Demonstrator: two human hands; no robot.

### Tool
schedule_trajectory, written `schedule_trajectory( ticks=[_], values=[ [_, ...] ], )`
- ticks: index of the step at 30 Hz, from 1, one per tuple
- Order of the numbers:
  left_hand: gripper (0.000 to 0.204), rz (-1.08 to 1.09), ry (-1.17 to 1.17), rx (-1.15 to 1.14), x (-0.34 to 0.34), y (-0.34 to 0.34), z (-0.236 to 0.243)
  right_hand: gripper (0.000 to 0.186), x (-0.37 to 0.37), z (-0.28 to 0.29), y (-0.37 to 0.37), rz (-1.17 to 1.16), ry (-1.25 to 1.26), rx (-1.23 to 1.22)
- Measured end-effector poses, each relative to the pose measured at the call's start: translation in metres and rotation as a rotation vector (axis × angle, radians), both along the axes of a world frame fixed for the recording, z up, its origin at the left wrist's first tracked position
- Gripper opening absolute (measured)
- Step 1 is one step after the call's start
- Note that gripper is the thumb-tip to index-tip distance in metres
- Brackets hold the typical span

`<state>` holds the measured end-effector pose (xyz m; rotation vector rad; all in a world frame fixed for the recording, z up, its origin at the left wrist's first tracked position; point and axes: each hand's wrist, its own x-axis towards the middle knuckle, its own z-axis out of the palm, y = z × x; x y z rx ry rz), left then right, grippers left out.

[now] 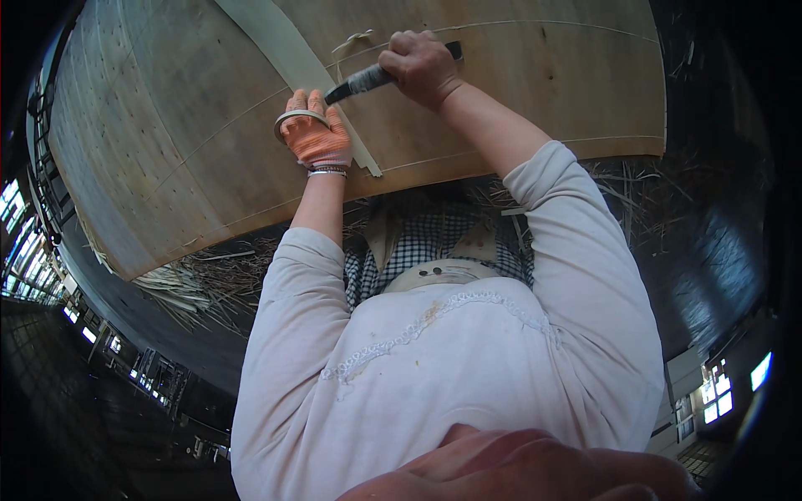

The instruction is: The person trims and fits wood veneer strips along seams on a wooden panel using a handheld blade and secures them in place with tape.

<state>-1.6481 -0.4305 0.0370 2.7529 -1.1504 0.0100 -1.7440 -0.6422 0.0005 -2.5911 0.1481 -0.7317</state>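
Observation:
My left hand (314, 136), in an orange fingertip-cut or coated glove, lies on the wood veneer sheet (535, 100), fingers stretched out at the left edge of a long pale strip (267, 33). A pale ring (290, 116), perhaps tape, loops across its fingers. My bare right hand (422, 68) grips a dark flat blade tool (363, 81) with a wrapped middle; its lower end points down-left, just beside my left fingertips, over the pale strip. A small curled shaving (355, 37) rests above the tool, and thin lines run across the sheet.
Loose thin wood strips (192, 292) lie below the sheet's near edge and at its right (626, 192). A dark metal frame (42, 142) runs along the left. Bright windows (714, 392) show in the dim surrounding hall.

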Motion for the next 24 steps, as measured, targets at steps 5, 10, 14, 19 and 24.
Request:
schedule_trajectory(
  ticks=[5,10,14,19,24],
  values=[
    [0.042,-0.013,-0.055,-0.024,0.0,0.003,-0.005,0.017,0.012,0.009,-0.036,0.062,-0.081,0.106],
    [0.042,0.017,0.03,-0.003,0.0,-0.003,0.002,0.015,0.005,0.012,-0.01,0.03,-0.03,0.087],
    [0.042,0.036,0.033,-0.029,0.001,0.002,-0.004,0.012,0.007,0.009,-0.001,-0.009,-0.051,0.095],
    [0.039,-0.013,-0.101,-0.051,0.002,0.008,-0.018,0.012,0.016,0.004,-0.006,-0.038,-0.02,0.096],
    [0.039,0.008,-0.015,-0.048,0.001,0.0,-0.005,0.013,0.008,-0.004,-0.006,-0.014,0.058,0.029]
  ],
)
